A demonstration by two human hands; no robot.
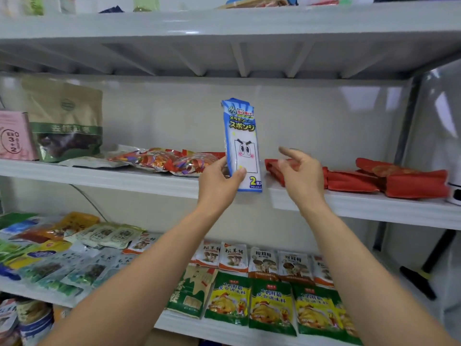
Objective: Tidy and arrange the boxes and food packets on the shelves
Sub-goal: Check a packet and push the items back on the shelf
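One sponge packet [243, 146] is not yet placed: the left hand [219, 181] pinches it upright over the middle shelf [99, 174] front edge. The right hand [301, 171] is released, fingers loose, near the red packets [361, 181]. Below, the packet rows [270, 305] at right look orderly; the packet heap [62, 258] at left seems outstanding.

On the white shelf [99, 176], red packets [411, 182] and foil bags [169, 161]

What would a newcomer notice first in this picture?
A blue-and-white sponge pack stands out: the left hand holds it upright before the middle shelf. The right hand is open beside it, near red packets. On the lower shelf, green-and-yellow packets lie in a row.
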